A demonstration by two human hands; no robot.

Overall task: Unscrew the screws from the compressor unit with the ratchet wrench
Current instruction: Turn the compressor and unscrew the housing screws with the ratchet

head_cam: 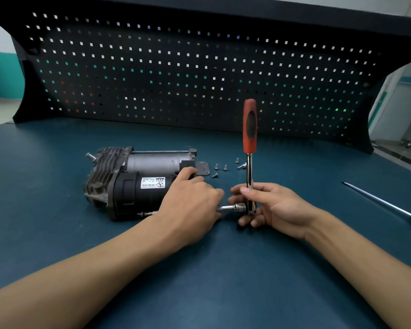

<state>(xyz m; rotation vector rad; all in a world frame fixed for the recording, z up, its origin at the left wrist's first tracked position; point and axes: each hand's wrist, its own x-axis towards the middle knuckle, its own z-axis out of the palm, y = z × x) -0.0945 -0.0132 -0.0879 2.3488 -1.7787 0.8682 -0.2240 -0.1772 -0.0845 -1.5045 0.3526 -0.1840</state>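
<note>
The compressor unit [138, 181] lies on its side on the blue table, a black motor housing with a white label in front and a grey cylinder behind. My left hand [190, 203] rests over its right end, fingers curled on the housing edge. My right hand [266, 205] grips the chrome shaft of the ratchet wrench [249, 143] near its head; the red handle stands upright. A chrome extension [233, 207] runs from the wrench head leftward under my left hand. Several loose screws [224, 167] lie behind the hands.
A long screwdriver [384, 205] with a yellow handle tip lies at the right on the blue table [223, 281]. A black pegboard [199, 72] stands along the back edge. A grey mounting plate [202, 168] sticks out behind the compressor.
</note>
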